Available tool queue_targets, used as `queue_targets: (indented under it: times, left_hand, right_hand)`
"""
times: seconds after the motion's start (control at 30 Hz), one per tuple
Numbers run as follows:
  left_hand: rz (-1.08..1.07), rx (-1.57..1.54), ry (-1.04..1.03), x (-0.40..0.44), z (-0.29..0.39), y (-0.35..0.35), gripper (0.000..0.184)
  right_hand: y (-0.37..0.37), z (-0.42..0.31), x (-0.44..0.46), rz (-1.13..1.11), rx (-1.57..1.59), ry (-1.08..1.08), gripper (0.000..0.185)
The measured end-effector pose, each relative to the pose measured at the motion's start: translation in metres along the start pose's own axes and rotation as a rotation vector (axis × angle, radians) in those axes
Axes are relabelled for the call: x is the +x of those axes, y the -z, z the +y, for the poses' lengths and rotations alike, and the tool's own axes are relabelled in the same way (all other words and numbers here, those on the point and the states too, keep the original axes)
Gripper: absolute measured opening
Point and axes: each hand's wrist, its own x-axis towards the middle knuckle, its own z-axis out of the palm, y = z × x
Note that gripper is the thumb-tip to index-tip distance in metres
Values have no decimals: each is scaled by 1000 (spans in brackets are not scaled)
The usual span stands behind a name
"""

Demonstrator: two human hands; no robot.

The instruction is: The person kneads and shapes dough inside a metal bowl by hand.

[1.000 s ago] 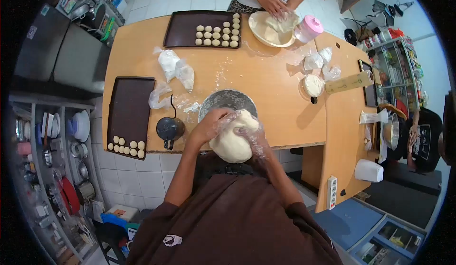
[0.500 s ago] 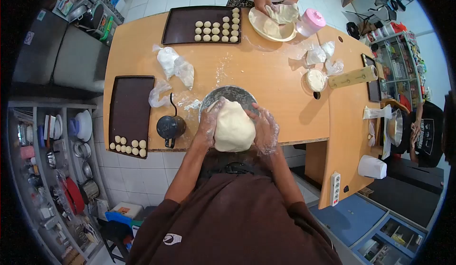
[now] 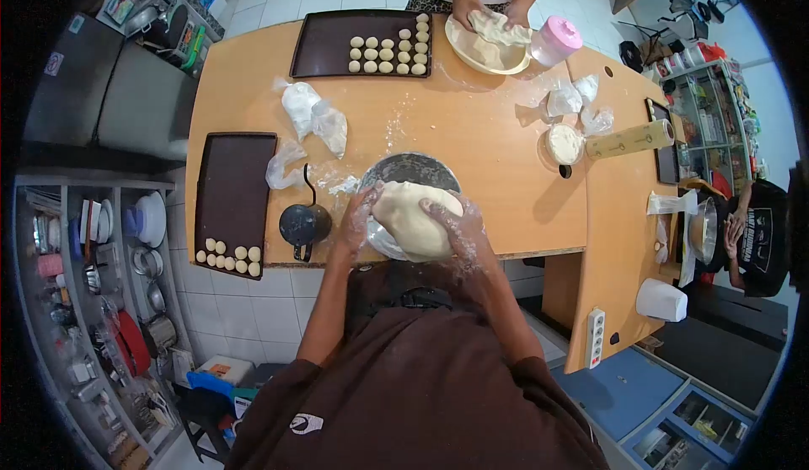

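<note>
A big pale lump of dough [image 3: 415, 220] is held between my two floury hands, over a metal bowl [image 3: 410, 166] at the table's front edge. My left hand [image 3: 361, 219] grips its left side. On the right, my right hand [image 3: 459, 227] presses into the dough with its fingers spread over the top. The dough hides much of the bowl's inside. Just left of the bowl stands a dark pitcher-like vessel [image 3: 304, 225] with a thin curved handle. White flour is smeared on the wood beside it.
A dark tray [image 3: 236, 184] with dough balls lies at left; another tray [image 3: 324, 45] sits at the back. A person's hands [image 3: 489, 15] work dough over a cream bowl [image 3: 455, 40]. Flour bags [image 3: 313, 116], a pink-lidded jar [image 3: 556, 39] and a film roll [image 3: 630, 140] are around.
The dough has turned and stretched sideways between my hands. My right hand has moved onto its top right. Across the table, the other person's hands have shifted on their dough.
</note>
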Motion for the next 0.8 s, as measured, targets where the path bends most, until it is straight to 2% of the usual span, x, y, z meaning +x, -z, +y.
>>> queue_targets:
  times: [0.07, 0.1, 0.17, 0.2, 0.27, 0.3, 0.37, 0.4, 0.5, 0.57, 0.6, 0.67, 0.7, 0.77, 0.8]
  left_hand:
    - [-127, 45, -6, 3, 8, 10, 33]
    - [-120, 174, -110, 2, 15, 6, 36]
    - [-97, 435, -322, -1, 35, -8, 44]
    - [-156, 482, -378, -5, 43, -18, 42]
    - [-276, 578, -492, -8, 53, -39, 39]
    - [-263, 650, -432, -7, 52, -43, 38]
    - [-240, 792, -307, -6, 51, -48, 39]
    - [-239, 765, -282, -3, 46, -45, 39]
    - [-245, 646, -197, 12, 23, -37, 43]
    - [-243, 529, -107, 10, 13, -34, 50]
    - [-169, 386, -124, 6, 9, -36, 49]
    - [-29, 105, -162, -1, 5, -43, 47]
    - [27, 11, -68, -1, 10, -44, 45]
    - [137, -173, 137, -7, 17, -46, 41]
    - [140, -206, 127, -10, 20, -49, 39]
  right_hand:
    - [2, 14, 2, -26, -72, 157, 53]
    - [4, 19, 2, -40, -110, 233, 53]
    - [-1, -1, -12, -103, -205, 214, 50]
    - [-3, -8, -16, -137, -253, 207, 49]
    - [4, 12, 0, -269, -202, 382, 43]
    - [4, 14, 4, -335, -175, 469, 40]
    - [5, 19, 4, -286, -192, 364, 35]
    - [5, 17, 2, -256, -199, 313, 32]
    - [0, 1, -5, -172, -433, 365, 35]
    - [10, 40, 34, -180, 31, 208, 42]
    - [17, 46, 40, -212, 186, 157, 45]
    - [41, 43, 43, -289, 421, 82, 51]
    - [51, 38, 42, -338, 500, 65, 54]
    - [54, 56, 44, -404, 305, 130, 57]
    - [53, 65, 41, -438, 206, 158, 59]
